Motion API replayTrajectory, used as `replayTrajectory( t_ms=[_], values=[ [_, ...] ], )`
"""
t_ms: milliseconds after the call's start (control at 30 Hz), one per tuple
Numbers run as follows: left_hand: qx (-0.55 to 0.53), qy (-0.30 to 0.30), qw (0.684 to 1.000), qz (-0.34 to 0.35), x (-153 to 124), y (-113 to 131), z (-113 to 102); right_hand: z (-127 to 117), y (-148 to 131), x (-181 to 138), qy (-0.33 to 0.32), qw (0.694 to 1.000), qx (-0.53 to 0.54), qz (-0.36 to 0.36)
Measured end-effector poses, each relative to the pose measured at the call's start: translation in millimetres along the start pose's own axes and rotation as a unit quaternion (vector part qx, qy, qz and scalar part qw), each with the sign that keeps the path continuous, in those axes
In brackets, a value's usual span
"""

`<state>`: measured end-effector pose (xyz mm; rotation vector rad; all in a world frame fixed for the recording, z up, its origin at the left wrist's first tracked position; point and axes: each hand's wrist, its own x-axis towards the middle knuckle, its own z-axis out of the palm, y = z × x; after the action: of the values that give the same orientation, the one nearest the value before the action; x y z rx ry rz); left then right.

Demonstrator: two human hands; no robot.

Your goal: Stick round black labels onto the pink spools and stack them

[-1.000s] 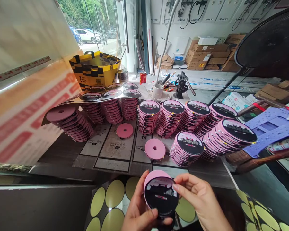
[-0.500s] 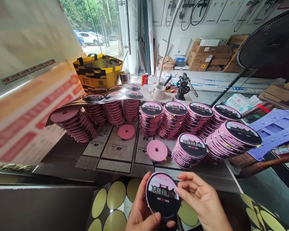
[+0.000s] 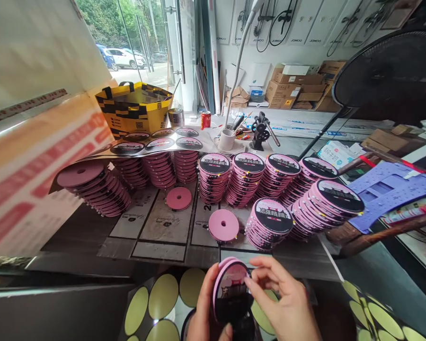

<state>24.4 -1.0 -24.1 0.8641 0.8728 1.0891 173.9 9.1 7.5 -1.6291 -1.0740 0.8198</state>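
My left hand (image 3: 204, 312) grips a pink disc with a black round label (image 3: 230, 291) from the left and below, tilted edge-on towards me. My right hand (image 3: 282, 303) pinches the disc's right rim with thumb and forefinger. Beneath both hands lies a sticker sheet (image 3: 163, 296) with pale yellow-green empty circles. Beyond them on the table lie two bare pink discs (image 3: 223, 225) with centre holes. Labelled pink stacks (image 3: 270, 222) lean at the right, bare pink stacks (image 3: 92, 187) at the left.
A sheet of black labels (image 3: 156, 142) rests over the back stacks. Behind stand a yellow-black bag (image 3: 135, 106), a red can (image 3: 206, 119), a cup of pens (image 3: 227, 138) and a black hand tool (image 3: 259, 132). A purple plastic panel (image 3: 390, 187) and fan (image 3: 386, 76) are at the right.
The labelled disc has turned from facing me flat to tilted on edge and sits a little lower. The whole view has shifted slightly to the left.
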Motion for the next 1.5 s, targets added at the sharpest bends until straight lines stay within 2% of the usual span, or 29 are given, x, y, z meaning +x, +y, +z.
replayTrajectory(
  t_ms=[67,133,233,333,400,433,500,533,567,633,767,867,900,967,1000,1033,1100,1167,1233,1300,1333,1400,1500],
  values=[
    [0.03,0.005,1.0,0.007,1.1,-1.8,-2.0,0.2,2.7,-1.3,0.013,0.996,-0.075,-0.038],
    [0.021,0.001,1.0,0.015,2.9,0.1,-1.5,1.3,6.8,-4.3,-0.003,0.997,-0.072,-0.02],
    [0.027,0.013,1.0,-0.004,7.3,6.6,5.5,1.4,8.4,-9.5,-0.041,0.994,0.079,0.063],
    [0.044,0.046,0.997,-0.032,12.8,11.3,18.2,-10.4,-2.8,-2.3,-0.09,0.979,0.162,0.079],
    [0.025,0.027,0.999,-0.035,15.9,11.1,25.4,-26.9,-15.6,16.0,-0.06,0.988,0.13,0.062],
    [0.025,0.006,0.999,-0.029,17.1,9.7,26.7,-36.6,-21.9,28.9,-0.014,0.993,0.105,0.054],
    [0.086,-0.034,0.996,0.003,18.9,4.4,21.8,-54.8,-31.6,58.7,0.089,0.992,0.074,0.039],
    [0.148,-0.049,0.987,0.027,19.6,0.5,14.8,-62.0,-34.2,73.6,0.106,0.992,0.069,0.03],
    [0.225,-0.058,0.971,0.052,20.2,-4.1,4.7,-67.2,-35.1,87.3,0.104,0.993,0.06,0.021],
    [0.387,-0.066,0.915,0.09,20.7,-14.3,-23.6,-71.7,-33.1,109.2,0.083,0.996,0.044,0.009],
    [0.62,-0.067,0.765,0.16,17.0,-32.6,-93.0,-70.5,-29.5,125.0,0.061,0.998,-0.009,-0.018],
    [0.739,-0.02,0.649,0.181,9.5,-41.2,-132.2,-71.7,-40.1,107.5,0.089,0.99,-0.083,-0.064],
    [0.764,-0.014,0.619,0.179,7.0,-43.6,-140.1,-71.5,-44.0,95.5,0.103,0.982,-0.125,-0.099],
    [0.791,-0.022,0.586,0.173,3.6,-48.7,-147.6,-67.2,-44.2,64.1,0.116,0.953,-0.21,-0.185],
    [0.795,-0.032,0.58,0.173,3.1,-51.7,-147.6,-62.7,-37.8,46.3,0.113,0.94,-0.233,-0.22],
    [0.795,-0.042,0.58,0.175,3.6,-55.1,-145.6,-56.8,-25.8,28.5,0.084,0.941,-0.235,-0.228],
    [0.785,-0.068,0.587,0.184,6.7,-62.5,-137.3,-43.1,14.6,-3.3,0.003,0.958,-0.216,-0.187],
    [0.768,-0.095,0.603,0.193,10.8,-68.2,-125.8,-30.9,68.8,-25.9,-0.102,0.954,-0.25,-0.13],
    [0.75,-0.095,0.628,0.186,14.5,-69.9,-111.7,-23.0,121.4,-38.9,-0.075,0.956,-0.278,-0.06],
    [0.731,-0.091,0.66,0.147,18.0,-66.9,-92.9,-18.6,158.9,-45.3,-0.031,0.972,-0.233,-0.021],
    [0.715,-0.107,0.68,0.12,20.4,-64.6,-81.1,-17.0,170.2,-47.0,-0.01,0.981,-0.195,-0.007],
    [0.665,-0.19,0.719,0.072,27.3,-61.2,-52.7,-13.9,179.6,-48.6,0.023,0.992,-0.119,0.012],
    [0.604,-0.288,0.739,0.08,43.2,-64.8,-9.1,-9.9,175.5,-47.9,0.049,0.997,-0.062,0.024]
  ],
)
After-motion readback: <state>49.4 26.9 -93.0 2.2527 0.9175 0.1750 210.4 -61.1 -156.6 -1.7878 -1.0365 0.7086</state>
